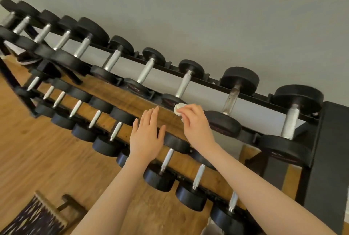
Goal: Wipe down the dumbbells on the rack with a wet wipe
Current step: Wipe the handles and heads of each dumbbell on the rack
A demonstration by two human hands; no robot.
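A black two-tier rack (217, 80) runs diagonally across the view, loaded with several black dumbbells with silver handles. My right hand (194, 121) pinches a crumpled white wet wipe (178, 107) and holds it against the near head of an upper-row dumbbell (171, 100). My left hand (146, 134) hovers with straight fingers over the gap between the tiers, just above a lower-row dumbbell (166, 159). It holds nothing.
A grey wall stands behind the rack. Wooden flooring (37, 149) lies below and to the left. A patterned woven item on a wooden frame (37, 216) sits at the bottom left. A dark panel (330, 159) borders the rack's right end.
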